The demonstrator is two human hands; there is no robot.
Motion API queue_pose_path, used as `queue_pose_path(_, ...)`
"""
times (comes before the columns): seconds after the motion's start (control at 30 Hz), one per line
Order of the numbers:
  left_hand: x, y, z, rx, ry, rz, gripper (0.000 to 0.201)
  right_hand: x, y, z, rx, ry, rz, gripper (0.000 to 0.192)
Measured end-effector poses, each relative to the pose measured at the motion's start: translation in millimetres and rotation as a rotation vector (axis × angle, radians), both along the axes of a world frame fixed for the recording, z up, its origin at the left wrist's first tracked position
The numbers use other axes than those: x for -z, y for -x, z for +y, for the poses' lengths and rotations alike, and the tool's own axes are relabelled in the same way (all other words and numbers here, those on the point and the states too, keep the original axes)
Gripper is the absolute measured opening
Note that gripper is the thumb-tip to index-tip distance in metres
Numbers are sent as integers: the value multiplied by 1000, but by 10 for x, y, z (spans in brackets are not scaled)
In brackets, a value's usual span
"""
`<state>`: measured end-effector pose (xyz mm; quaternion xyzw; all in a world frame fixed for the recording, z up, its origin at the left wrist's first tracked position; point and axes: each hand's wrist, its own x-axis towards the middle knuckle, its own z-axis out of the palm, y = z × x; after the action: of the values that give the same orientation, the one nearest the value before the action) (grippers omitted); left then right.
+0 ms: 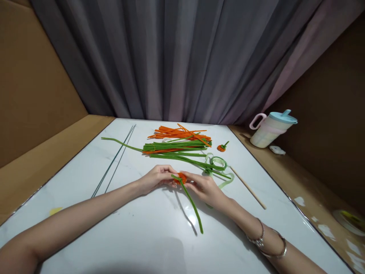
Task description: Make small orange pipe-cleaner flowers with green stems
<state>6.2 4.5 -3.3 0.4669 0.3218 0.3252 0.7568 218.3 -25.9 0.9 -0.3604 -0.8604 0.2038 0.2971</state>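
Between fingers (194, 177) sits a rounded orange piece (183, 177) — green-tailed.

Across the top of the frame we see a grey curtain (159, 57) hanging in deep vertical folds, with a pinkish stretch toward the upper right. On the left we have a plain brown wall panel (37, 80); on the right, a second brown panel (327, 114) sits in much darker shade. Between them we look over a white, glossy tabletop (137, 236) with faint grey veining and dark side edges. Brown ledges (291, 176) flank it, the right one bearing torn white patches (326, 231). We notice a bright glare (191, 220) at lower middle and a soft shadow along the bottom.
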Motion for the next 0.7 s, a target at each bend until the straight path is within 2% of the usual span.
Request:
queue_pose_path(0.23, -9, -5, -17, -31, -1, -21, 16, -33, -7, -45, -1, 149, 108, 19)
queue_pose_path(0.33, -24, -13, -25, -47, 1, -16, 17, -43, 11, -57, -8, 145, 136, 14)
queue_pose_path(0.47, -23, -17, -26, -47, -4, -20, 18, -46, 32, -62, 4, 117, 103, 17)
queue_pose_path(0.7, -44, -29, -30, -68, -4, -6, 19, 8, 47, -55, 88, 64, 102, 18)
